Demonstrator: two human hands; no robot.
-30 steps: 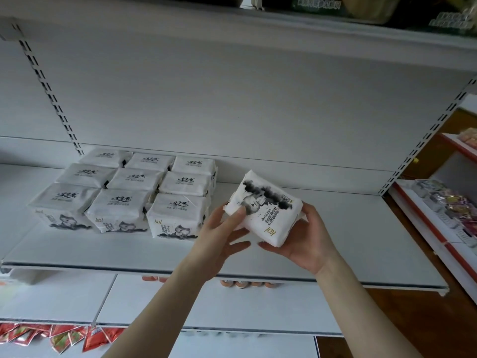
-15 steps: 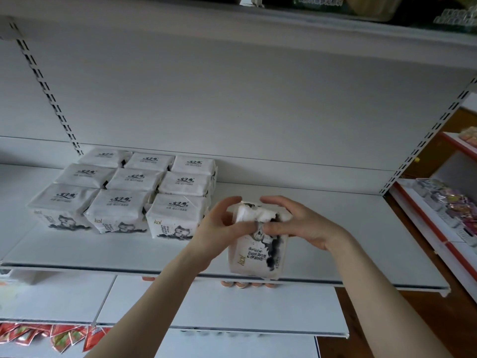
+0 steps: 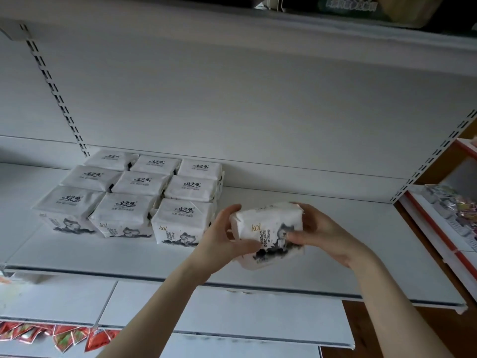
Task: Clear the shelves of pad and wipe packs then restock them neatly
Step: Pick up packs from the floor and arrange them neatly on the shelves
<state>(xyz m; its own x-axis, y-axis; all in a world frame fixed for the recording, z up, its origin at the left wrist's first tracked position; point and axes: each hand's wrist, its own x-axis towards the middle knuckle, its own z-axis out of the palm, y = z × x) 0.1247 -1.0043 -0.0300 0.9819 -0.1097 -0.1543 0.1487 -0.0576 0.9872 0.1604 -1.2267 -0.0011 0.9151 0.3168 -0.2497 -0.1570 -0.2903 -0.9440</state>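
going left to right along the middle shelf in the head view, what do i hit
stacked white packs → left hand → held pack → right hand → slotted upright → colourful packets

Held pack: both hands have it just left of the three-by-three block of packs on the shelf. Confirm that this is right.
Not right. The head view shows the held pack to the right of the three-by-three block of packs, not to its left. The left hand and right hand both grip it above the shelf.
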